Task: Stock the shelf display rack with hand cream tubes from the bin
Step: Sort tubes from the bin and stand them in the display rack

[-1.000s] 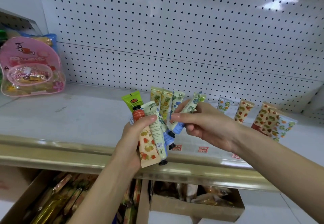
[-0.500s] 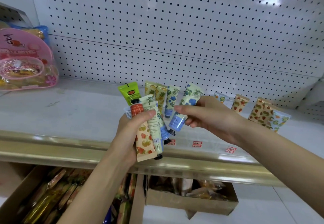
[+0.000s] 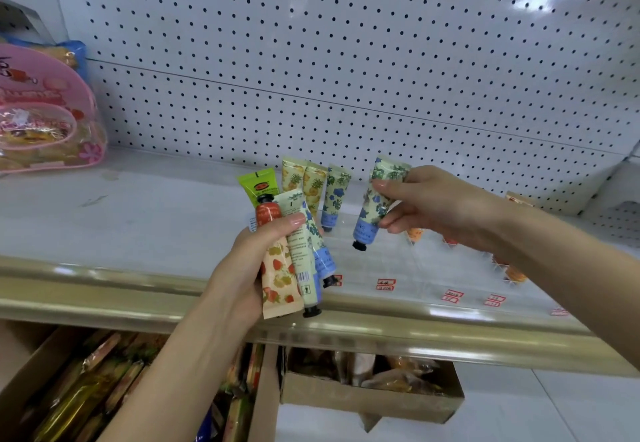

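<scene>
My left hand (image 3: 239, 275) grips a bundle of hand cream tubes (image 3: 294, 258) fanned out, among them a strawberry-print one, a pale green one, a blue-flower one and a green one. My right hand (image 3: 436, 206) pinches a single blue-flower tube (image 3: 375, 206), cap down, above the clear display rack (image 3: 408, 268) on the shelf. Three tubes stand in the rack behind the bundle: two pineapple-print (image 3: 304, 182) and one blue-flower (image 3: 335, 196). More tubes stand in the rack further right, mostly hidden by my right arm.
A pink clear bag of goods (image 3: 45, 112) sits at the shelf's left. White pegboard (image 3: 346, 61) backs the shelf, and a gold rail (image 3: 138, 303) runs along its front edge. Below are cardboard bins (image 3: 367, 396) holding packets. Red price labels (image 3: 385, 284) line the rack front.
My right hand has drawn the blue-flower tube out of the bundle and carried it to the right, apart from my left hand. The view has moved closer to the shelf.
</scene>
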`<state>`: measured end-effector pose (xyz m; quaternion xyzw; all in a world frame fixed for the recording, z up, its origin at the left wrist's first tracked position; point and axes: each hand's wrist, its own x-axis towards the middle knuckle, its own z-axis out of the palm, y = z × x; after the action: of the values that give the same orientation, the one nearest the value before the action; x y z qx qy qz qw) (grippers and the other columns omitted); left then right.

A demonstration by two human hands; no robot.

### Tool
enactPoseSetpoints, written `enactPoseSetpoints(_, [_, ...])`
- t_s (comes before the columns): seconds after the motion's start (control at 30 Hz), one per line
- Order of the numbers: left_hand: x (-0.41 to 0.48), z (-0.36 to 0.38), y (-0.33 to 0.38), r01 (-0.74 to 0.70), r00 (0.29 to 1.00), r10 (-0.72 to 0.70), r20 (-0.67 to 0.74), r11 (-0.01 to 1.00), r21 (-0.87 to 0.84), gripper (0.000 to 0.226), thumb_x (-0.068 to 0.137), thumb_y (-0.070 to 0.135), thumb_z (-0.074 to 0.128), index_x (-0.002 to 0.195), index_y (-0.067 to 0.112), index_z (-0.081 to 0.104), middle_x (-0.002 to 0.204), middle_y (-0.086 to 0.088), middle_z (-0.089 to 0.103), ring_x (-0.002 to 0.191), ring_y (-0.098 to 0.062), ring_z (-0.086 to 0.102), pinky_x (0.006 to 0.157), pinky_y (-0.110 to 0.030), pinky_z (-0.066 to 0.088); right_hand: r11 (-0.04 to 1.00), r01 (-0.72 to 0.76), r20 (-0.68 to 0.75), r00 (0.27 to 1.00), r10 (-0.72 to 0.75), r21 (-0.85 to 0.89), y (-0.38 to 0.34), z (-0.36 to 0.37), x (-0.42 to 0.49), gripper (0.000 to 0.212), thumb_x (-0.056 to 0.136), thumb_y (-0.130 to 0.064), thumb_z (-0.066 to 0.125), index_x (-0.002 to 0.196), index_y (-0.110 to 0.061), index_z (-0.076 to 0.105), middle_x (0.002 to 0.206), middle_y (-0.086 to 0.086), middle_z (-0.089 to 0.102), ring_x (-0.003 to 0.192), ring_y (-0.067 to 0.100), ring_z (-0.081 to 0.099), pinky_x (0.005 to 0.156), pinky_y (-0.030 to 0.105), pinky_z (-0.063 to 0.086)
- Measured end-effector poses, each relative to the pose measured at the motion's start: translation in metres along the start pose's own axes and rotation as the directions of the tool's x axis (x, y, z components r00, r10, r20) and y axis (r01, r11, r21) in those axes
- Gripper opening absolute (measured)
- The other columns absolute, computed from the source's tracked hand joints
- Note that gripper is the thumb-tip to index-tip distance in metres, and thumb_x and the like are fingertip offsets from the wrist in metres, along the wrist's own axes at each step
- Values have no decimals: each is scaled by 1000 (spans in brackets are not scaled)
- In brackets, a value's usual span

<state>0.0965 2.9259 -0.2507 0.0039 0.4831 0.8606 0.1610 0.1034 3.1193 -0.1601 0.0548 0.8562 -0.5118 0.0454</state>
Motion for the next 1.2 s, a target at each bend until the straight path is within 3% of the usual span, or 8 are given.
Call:
enactPoseSetpoints(0.07, [1,-1,2,-34,999,34,-1,999,13,43,59,23,70,101,10,68,81,-9,74,63,-20,71,49,-30,55,985,98,-62,992,-107,-141,-2,-4,2,16,89,-24,64,84,-10,59,77,9,69,51,10,63,39,19,44])
enactPoseSetpoints(0.17, [2,-2,5,-106,994,107,-14,993,42,37,60,20,70,96,11,68,77,-9,73,61,-20,71,48,-29,54,944,182,-103,971,-217,-275,-6,-12,12,20,80,-19,75,87,-7,60,76,10,73,59,17,66,49,23,51])
enactPoseSetpoints(0.33, [2,-2,12,-168,985,170,-30,984,59,39,58,19,70,96,12,68,76,-8,74,63,-21,72,47,-29,54,898,149,-1,986,-164,-414,-20,-21,29,16,81,-8,72,85,5,65,79,18,73,68,22,71,61,22,59])
enactPoseSetpoints(0.5, [4,-2,11,-177,983,180,-39,981,75,37,57,18,70,94,14,68,74,-6,74,62,-20,71,48,-30,54,705,132,-56,970,-237,-697,-30,-18,45,24,76,-26,78,82,-4,71,78,4,65,66,12,54,53,20,41])
enactPoseSetpoints(0.63, [6,-5,7,-160,985,166,-39,980,115,41,55,20,72,96,15,69,80,-8,75,67,-23,72,52,-34,58,706,106,-109,961,-253,-701,-30,-18,58,20,75,-28,78,77,-9,69,91,6,66,85,17,55,59,25,42])
enactPoseSetpoints(0.77, [6,-6,6,-159,986,164,-25,979,128,44,54,21,72,97,14,69,82,-10,74,68,-24,72,56,-37,59,705,67,-177,947,-268,-706,-26,-21,72,23,73,-30,78,80,-8,73,95,10,68,112,27,47,87,41,46])
enactPoseSetpoints(0.93, [6,-8,6,-153,987,157,-23,981,123,42,56,21,71,97,14,68,81,-9,74,68,-23,72,54,-34,57,725,53,-199,945,-258,-687,-17,-19,79,28,74,-31,78,83,-5,73,77,3,60,97,28,50,93,44,39])
enactPoseSetpoints(1.2, [7,-8,5,-145,989,149,-15,977,156,43,55,23,72,97,15,69,82,-10,74,69,-25,72,59,-39,60,706,48,-228,929,-292,-706,-6,-13,92,29,76,-35,76,87,-9,73,103,9,65,117,28,46,97,43,40])
